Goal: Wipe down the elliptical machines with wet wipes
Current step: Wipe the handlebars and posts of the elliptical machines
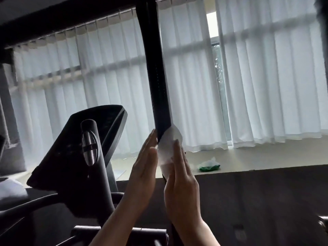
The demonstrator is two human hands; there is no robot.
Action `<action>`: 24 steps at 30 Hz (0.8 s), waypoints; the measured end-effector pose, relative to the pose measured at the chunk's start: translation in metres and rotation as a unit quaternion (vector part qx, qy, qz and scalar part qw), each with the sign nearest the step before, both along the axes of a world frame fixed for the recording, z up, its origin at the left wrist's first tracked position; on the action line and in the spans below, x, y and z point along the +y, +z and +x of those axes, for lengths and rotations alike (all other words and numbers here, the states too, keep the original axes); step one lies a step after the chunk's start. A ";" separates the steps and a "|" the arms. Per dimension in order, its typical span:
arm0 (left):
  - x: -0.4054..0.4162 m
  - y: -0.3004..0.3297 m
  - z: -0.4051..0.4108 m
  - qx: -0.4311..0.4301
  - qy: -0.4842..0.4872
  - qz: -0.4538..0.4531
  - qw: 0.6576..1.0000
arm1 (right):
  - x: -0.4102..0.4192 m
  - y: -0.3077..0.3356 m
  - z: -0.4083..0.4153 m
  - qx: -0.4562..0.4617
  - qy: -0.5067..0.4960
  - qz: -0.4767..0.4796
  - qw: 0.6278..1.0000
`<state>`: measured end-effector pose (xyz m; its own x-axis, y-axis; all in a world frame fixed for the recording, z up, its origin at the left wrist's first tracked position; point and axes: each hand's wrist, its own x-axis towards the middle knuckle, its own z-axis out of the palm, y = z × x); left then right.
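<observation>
A black upright handle bar (157,77) of the elliptical rises through the middle of the view. A white wet wipe (167,148) is wrapped around its lower part. My left hand (144,167) lies flat against the left side of the bar with straight fingers. My right hand (182,176) presses the wipe onto the bar from the right, fingers straight. The bar below the wipe is hidden between my hands. The machine's dark console (85,144) tilts at the left, with a silver-capped handle grip (89,142) in front of it.
A green pack of wet wipes (209,166) lies on the pale window ledge (257,157) at the right. White curtains (257,77) cover the window behind. A dark wall panel (257,201) runs under the ledge. Curved black machine bars (26,208) cross the lower left.
</observation>
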<state>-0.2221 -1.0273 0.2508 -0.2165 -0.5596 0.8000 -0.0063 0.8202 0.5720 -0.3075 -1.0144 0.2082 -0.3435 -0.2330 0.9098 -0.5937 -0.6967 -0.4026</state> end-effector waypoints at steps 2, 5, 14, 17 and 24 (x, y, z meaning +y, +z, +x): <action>0.005 0.004 0.001 0.019 -0.018 0.020 0.999 | -0.007 0.033 -0.003 0.011 -0.003 -0.016 1.000; 0.013 0.009 0.003 0.046 0.018 0.019 0.999 | -0.018 0.058 -0.004 0.020 -0.014 -0.048 0.999; 0.011 0.008 0.008 -0.078 0.044 0.016 0.996 | 0.000 -0.069 0.001 -0.014 -0.004 -0.027 1.000; 0.011 0.009 0.012 -0.076 0.035 0.021 0.996 | -0.001 -0.050 -0.001 0.005 -0.010 -0.038 0.999; 0.005 0.018 0.065 -0.184 0.387 -0.288 0.857 | -0.012 0.068 -0.032 0.279 -0.180 -0.094 0.938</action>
